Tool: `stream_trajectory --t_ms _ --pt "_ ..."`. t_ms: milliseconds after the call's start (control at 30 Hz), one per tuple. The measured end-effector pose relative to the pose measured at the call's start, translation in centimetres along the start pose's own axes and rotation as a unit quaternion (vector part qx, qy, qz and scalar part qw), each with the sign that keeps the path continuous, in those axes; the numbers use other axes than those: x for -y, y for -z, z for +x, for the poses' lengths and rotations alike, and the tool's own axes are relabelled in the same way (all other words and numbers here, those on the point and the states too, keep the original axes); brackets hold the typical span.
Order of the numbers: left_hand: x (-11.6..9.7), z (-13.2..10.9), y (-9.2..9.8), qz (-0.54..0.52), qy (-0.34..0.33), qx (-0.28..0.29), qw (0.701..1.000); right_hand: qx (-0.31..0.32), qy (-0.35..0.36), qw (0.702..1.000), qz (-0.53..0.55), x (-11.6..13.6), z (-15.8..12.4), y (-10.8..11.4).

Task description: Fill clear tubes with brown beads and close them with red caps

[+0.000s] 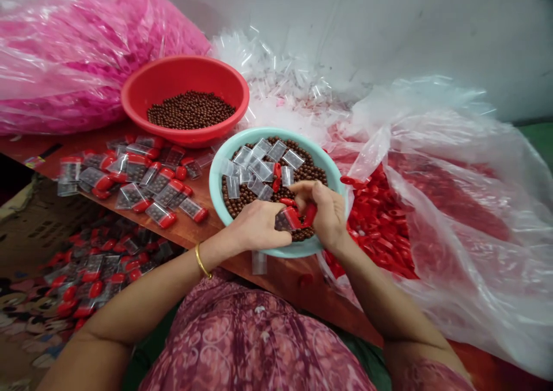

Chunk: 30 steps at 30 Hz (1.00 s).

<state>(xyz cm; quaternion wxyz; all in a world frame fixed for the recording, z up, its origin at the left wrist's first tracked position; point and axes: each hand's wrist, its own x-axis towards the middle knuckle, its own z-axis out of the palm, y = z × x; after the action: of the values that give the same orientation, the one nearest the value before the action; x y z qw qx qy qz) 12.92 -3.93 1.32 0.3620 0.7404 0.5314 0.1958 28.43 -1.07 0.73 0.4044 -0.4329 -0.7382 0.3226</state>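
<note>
Over the near side of a pale blue basin, my left hand grips a small clear plastic box filled with brown balls, its red end turned to the right. My right hand has its fingers curled round a red plastic cap beside that end. Whether cap and box touch is hard to make out. Brown balls fill the basin. On top of them lie several clear boxes and a few red caps.
A red basin of brown balls stands behind left. Filled red-capped boxes lie on the table's left, more in a lower pile. Red caps spill from a plastic bag at right. A pink-filled bag sits far left.
</note>
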Motion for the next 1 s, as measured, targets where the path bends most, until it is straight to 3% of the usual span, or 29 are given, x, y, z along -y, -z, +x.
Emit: stream_trajectory --t_ms 67,133,367,500,567,633,733,833,933,1000 --pt "0.0 0.0 -0.1 0.027 0.000 0.006 1.000 0.040 -0.072 0.994 0.069 -0.3 0.7 -1.6" --pt "0.1 -0.1 -0.2 0.058 0.000 0.011 0.998 0.104 -0.100 0.987 0.078 -0.5 1.3 -2.5" --pt "0.0 -0.2 -0.2 0.132 0.011 0.023 0.991 0.229 -0.017 0.973 0.010 -0.1 1.7 -2.0" --pt "-0.4 -0.1 -0.3 0.106 0.004 0.006 0.994 0.253 -0.079 0.961 0.078 0.7 2.0 -2.1" --pt "-0.3 -0.3 -0.3 0.045 -0.011 -0.036 0.998 0.241 -0.113 0.950 0.164 0.6 2.5 -1.7" --pt "0.2 -1.0 0.2 -0.033 -0.006 -0.108 0.994 0.189 -0.119 0.954 0.199 -0.2 3.0 -0.6" --pt "2.4 -3.3 2.7 -0.054 0.066 -0.242 0.966 0.095 -0.117 0.985 0.083 -2.5 3.3 2.3" --pt "5.9 -6.5 6.4 0.076 0.216 -0.330 0.916 0.082 -0.078 0.986 -0.124 -4.4 2.7 4.7" --pt "8.5 -8.9 9.5 0.261 0.351 -0.219 0.872 0.174 -0.002 0.930 -0.323 -4.6 2.1 4.8" --pt "8.7 -9.2 10.2 0.356 0.322 -0.200 0.854 0.240 0.042 0.873 -0.423 -4.2 2.2 3.9"
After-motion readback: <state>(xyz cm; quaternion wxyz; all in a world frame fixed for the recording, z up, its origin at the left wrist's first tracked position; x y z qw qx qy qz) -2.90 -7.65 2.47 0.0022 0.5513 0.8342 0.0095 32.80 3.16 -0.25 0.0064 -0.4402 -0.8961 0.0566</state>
